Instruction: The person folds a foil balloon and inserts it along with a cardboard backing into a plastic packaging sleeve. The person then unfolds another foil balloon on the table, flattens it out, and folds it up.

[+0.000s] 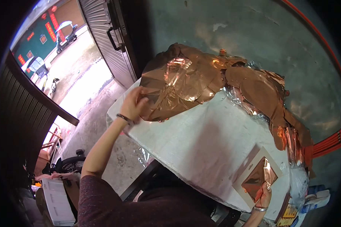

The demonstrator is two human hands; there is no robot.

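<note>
My left hand [134, 104] is at the left edge of a large, flat copper-coloured foil balloon [159, 90]. Its thumb and fingers look apart, slightly blurred, with the tips against the shiny foil. At the lower right, my right hand [264, 197] pinches a smaller folded piece of copper foil [259, 176]. That foil lies over a pale card frame [241, 181] with a diamond-shaped middle, on the white tabletop [170, 142]. More flat copper foil balloons [259, 89] overlap in a pile along the table's far side.
Clear plastic wrappers [299, 181] and copper foil strips [293, 145] hang at the table's right edge. A grey wall [231, 26] stands behind. Orange tubes [329, 145] are at far right. To the left are a metal door [110, 41], an outdoor scooter [66, 36] and a white box [57, 200].
</note>
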